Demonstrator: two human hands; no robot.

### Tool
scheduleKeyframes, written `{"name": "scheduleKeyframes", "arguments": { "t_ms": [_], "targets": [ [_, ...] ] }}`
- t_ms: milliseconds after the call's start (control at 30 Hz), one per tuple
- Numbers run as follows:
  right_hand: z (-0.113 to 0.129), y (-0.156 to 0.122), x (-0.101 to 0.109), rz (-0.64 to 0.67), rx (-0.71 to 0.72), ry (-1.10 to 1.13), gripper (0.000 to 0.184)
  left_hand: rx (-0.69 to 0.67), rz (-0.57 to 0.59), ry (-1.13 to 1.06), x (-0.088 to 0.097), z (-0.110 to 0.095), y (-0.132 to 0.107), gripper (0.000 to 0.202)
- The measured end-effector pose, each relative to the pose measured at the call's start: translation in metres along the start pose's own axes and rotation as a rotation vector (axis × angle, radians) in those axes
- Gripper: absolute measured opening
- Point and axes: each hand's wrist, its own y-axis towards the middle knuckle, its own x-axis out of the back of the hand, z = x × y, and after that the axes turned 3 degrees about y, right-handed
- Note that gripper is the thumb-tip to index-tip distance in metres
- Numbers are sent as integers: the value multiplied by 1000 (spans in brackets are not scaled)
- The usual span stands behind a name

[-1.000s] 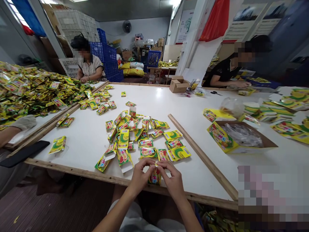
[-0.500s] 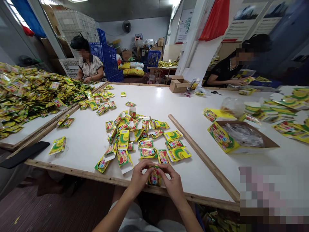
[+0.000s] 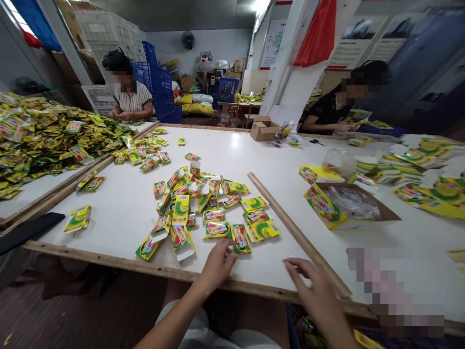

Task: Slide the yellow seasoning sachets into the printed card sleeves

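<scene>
My right hand (image 3: 317,291) is parted and empty; my left hand (image 3: 218,264) curls loosely beside a small box (image 3: 241,239), though I cannot tell whether its fingers touch it. Beyond those fingers lies a heap of similar boxes (image 3: 181,210).

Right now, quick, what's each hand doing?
Left hand: partly open, beside a small box; can't tell if they touch.
Right hand: open, holding nothing I can see.

There's a fan (image 3: 188,40) on the back wall (image 3: 225,43), blue crates (image 3: 162,92) stacked beside white crates (image 3: 105,34), a red bag (image 3: 317,36) hanging by the pillar (image 3: 286,72), plus an open cardboard box (image 3: 265,131) and scissors (image 3: 317,142) toward the desk (image 3: 218,145)'s far side.
</scene>
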Motion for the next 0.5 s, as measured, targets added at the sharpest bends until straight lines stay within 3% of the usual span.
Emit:
{"name": "scheduleKeyframes", "arguments": {
  "t_ms": [133,200,267,367,500],
  "targets": [
    [4,15,-90,-47,-54,219,31,-15,-20,-24,-9,2,-2,44],
    [5,19,-117,-86,-78,290,29,-14,-7,-60,-8,4,-3,43],
    [3,18,-128,-82,-100,334,26,22,-20,-110,-5,5,-3,33],
    [-1,12,-125,-50,-140,386,27,89,-50,-224,-2,5,-1,21],
    [1,2,-115,13,-159,526,36,104,-103,-282,-2,0,-1,31]
  ]
}}
